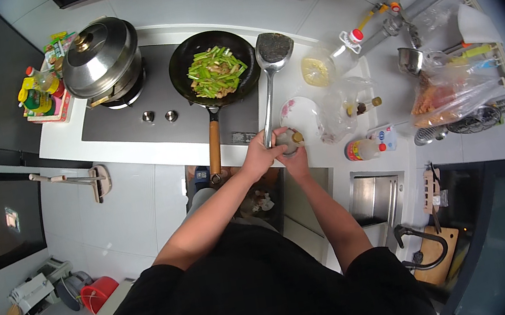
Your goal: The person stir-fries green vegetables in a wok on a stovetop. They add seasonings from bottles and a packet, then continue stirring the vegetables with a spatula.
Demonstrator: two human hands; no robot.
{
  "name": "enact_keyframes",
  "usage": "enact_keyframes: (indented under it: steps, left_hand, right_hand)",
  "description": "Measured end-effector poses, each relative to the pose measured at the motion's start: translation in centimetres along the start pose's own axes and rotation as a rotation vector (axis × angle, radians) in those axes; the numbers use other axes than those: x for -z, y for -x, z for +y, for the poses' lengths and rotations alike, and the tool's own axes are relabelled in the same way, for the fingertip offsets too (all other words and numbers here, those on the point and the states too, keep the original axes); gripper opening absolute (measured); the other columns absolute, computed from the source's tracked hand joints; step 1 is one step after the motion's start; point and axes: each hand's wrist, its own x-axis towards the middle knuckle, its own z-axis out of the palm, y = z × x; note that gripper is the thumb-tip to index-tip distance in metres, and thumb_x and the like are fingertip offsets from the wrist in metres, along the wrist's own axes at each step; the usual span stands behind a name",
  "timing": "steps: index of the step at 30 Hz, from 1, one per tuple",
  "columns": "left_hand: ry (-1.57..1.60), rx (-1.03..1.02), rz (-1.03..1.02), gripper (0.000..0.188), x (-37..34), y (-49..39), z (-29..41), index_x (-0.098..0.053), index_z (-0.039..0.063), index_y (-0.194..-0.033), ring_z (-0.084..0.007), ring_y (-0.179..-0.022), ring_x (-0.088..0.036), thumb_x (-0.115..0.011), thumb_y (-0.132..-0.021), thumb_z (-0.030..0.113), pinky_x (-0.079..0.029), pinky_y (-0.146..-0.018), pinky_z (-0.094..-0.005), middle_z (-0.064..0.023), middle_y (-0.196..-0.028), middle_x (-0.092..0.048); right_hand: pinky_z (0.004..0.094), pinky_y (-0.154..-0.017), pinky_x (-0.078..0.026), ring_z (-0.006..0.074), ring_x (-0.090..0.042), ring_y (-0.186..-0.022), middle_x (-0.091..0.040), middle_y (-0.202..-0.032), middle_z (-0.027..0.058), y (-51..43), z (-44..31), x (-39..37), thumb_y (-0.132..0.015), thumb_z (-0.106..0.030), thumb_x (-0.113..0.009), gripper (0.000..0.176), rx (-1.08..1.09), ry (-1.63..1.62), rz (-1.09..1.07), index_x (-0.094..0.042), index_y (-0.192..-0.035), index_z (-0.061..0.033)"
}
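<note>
My left hand (259, 155) grips the handle of a metal wok spatula (269, 87), its dark-stained blade up beside the wok. The thumb and fingers of that hand also touch a small clear container with a gold-coloured knob or cap (287, 139). Around the container from below and the right is my right hand (297, 164). Ahead, a black wok (179, 72) sits on the hob, holding cut green stalks with pieces of meat (218, 70). Its wooden handle (214, 146) points towards me, left of my hands. The container's contents are unclear.
A lidded steel pot (103, 57) occupies the left burner. Bottles (41, 95) crowd the far left. To the right are a floral plate (297, 112), a clear plastic bag (337, 110), a red-capped bottle (364, 150) and the sink (371, 195). A bin (260, 201) stands below.
</note>
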Motion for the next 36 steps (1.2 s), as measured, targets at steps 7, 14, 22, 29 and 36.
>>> enact_keyframes:
  steps: [7, 14, 22, 29, 36]
  left_hand:
    - [-0.027, 0.144, -0.017, 0.035, 1.0, 5.6, 8.4, -0.041, 0.011, -0.086, -0.0072, -0.068, -0.065, -0.072, -0.093, -0.006, -0.041, -0.048, -0.021, -0.0179, -0.145, -0.064]
    - [-0.023, 0.142, 0.116, 0.036, 5.1, 9.9, 15.0, -0.041, 0.013, -0.088, -0.0074, -0.067, -0.064, -0.071, -0.093, -0.008, -0.038, -0.044, -0.0184, -0.0207, -0.145, -0.063]
    - [0.024, 0.101, 0.243, 0.039, 9.4, 11.8, 17.7, -0.04, 0.014, -0.085, -0.0076, -0.065, -0.064, -0.07, -0.094, -0.007, -0.038, -0.044, -0.0192, -0.0217, -0.146, -0.062]
    - [0.069, 0.088, 0.277, 0.038, 11.6, 11.8, 18.4, -0.04, 0.014, -0.085, -0.007, -0.064, -0.063, -0.069, -0.094, -0.009, -0.039, -0.044, -0.0193, -0.0221, -0.145, -0.063]
    - [0.084, 0.084, 0.271, 0.035, 12.4, 11.8, 19.1, -0.043, 0.013, -0.086, -0.0065, -0.064, -0.062, -0.07, -0.093, -0.008, -0.039, -0.045, -0.0196, -0.0203, -0.144, -0.064]
  right_hand:
    - [0.0426, -0.102, -0.052, 0.0302, -0.065, -0.118, -0.065, -0.128, 0.017, -1.9, -3.6, 0.5, -0.065, -0.024, -0.097, 0.086, 0.013, 0.12, 0.115, -0.054, -0.136, -0.0014]
    - [0.0435, -0.102, -0.052, 0.0321, -0.066, -0.114, -0.066, -0.124, 0.019, -8.5, -15.5, 4.1, -0.069, -0.025, -0.094, 0.086, 0.185, 0.249, -0.015, -0.052, -0.139, 0.0013]
    - [0.0428, -0.092, -0.056, 0.035, -0.071, -0.104, -0.072, -0.111, 0.0204, -15.9, -20.9, 1.7, -0.071, -0.042, -0.091, 0.076, 0.085, 0.503, -0.135, -0.06, -0.126, 0.0007]
    - [0.047, -0.084, -0.058, 0.0406, -0.074, -0.097, -0.074, -0.103, 0.0261, -21.2, -21.2, -0.8, -0.068, -0.058, -0.087, 0.084, 0.083, 0.883, -0.104, -0.062, -0.117, 0.0057]
    - [0.0484, -0.083, -0.059, 0.0407, -0.073, -0.1, -0.074, -0.107, 0.0257, -25.1, -23.3, -3.1, -0.067, -0.059, -0.086, 0.084, 0.091, 0.981, -0.138, -0.061, -0.115, 0.0055]
